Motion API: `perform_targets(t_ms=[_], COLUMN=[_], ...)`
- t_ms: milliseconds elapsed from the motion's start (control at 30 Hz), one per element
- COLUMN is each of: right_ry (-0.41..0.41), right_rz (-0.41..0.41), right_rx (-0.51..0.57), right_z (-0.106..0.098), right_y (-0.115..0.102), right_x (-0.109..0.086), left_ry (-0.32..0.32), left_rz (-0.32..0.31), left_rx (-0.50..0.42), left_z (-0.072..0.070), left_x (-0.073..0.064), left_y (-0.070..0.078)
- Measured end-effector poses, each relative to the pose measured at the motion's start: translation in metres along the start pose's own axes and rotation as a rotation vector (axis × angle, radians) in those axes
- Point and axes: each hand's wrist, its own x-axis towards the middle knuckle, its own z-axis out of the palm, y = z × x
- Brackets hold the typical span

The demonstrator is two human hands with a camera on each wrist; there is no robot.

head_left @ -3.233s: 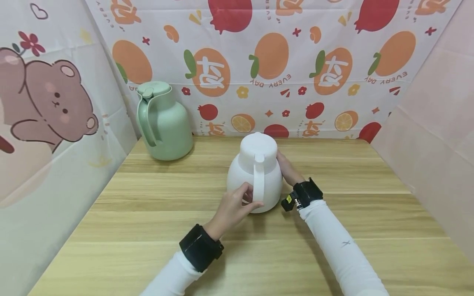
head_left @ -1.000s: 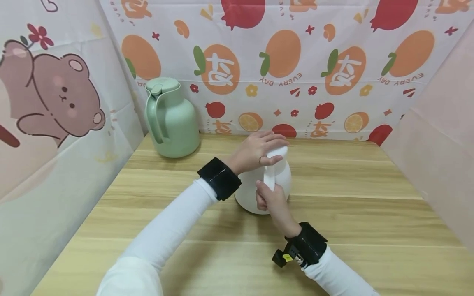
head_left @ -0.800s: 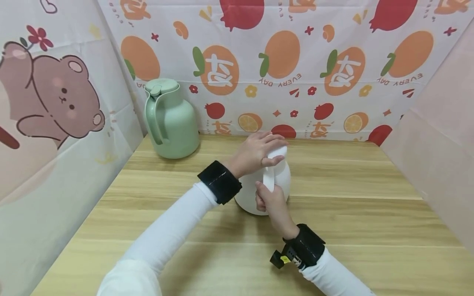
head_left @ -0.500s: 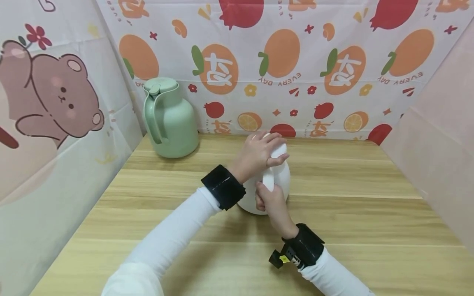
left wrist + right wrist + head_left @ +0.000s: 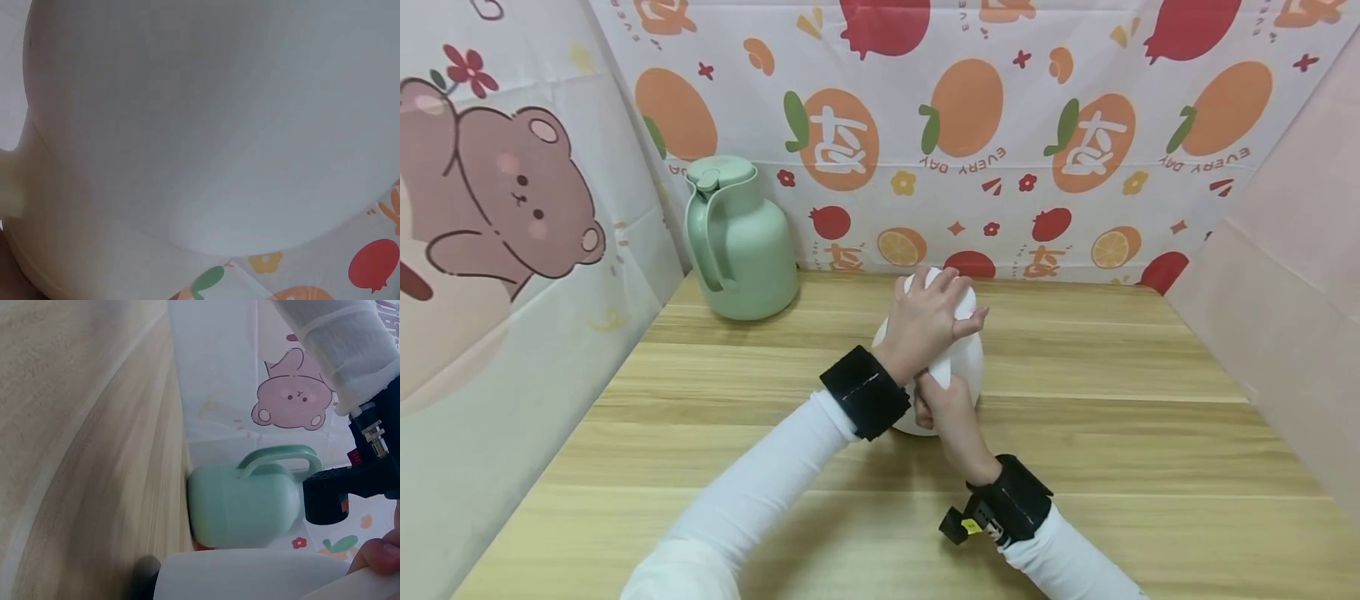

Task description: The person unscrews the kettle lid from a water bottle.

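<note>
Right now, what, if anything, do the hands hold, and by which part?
White jug: right hand grips its handle, left hand its lid from above.

white jug (image 5: 967, 358) partly hidden, sleeves (image 5: 752, 493) cut off

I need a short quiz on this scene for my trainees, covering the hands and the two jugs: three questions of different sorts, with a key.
1. Which hand grips the handle of the round-bodied white jug?

2. True or false: the left hand lies over the smooth white lid.

3. In the head view, where does the pale-green jug with a loop handle stand on the light wood-grain table?
A. Right of the white jug
B. At the front edge
C. Left of the white jug, towards the back

Key: 1. The right hand. 2. True. 3. C.
</note>
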Motion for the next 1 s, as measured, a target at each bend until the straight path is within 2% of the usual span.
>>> perform_targets(t_ms=[100,200,333,433,500,600,867,1000], right_ry=[-0.008,-0.025,-0.045,-0.059,-0.059,-0.049,0.039,0.068], right_rz=[0.009,0.012,0.021,0.031,0.033,0.022,-0.021,-0.026], right_rx=[0.001,-0.009,-0.031,-0.040,-0.041,-0.038,-0.057,-0.069], right_z=[-0.002,-0.003,-0.005,-0.006,-0.006,-0.005,-0.001,0.001], right_y=[0.000,0.000,0.000,0.000,0.000,0.001,0.003,0.004], right_x=[0.002,0.004,0.004,0.004,0.003,0.002,0.002,0.002], left_ry=[-0.034,-0.130,-0.242,-0.271,-0.288,-0.300,-0.244,-0.212], left_rz=[0.040,0.133,0.261,0.317,0.326,0.314,0.255,0.200], left_rx=[-0.001,-0.051,-0.237,-0.379,-0.435,-0.465,-0.421,-0.413], left_z=[-0.002,-0.005,-0.007,-0.004,-0.003,-0.002,-0.004,-0.003], left_x=[0.002,0.006,0.014,0.018,0.019,0.018,0.015,0.012], left_y=[-0.003,-0.015,-0.039,-0.054,-0.058,-0.058,-0.049,-0.044])
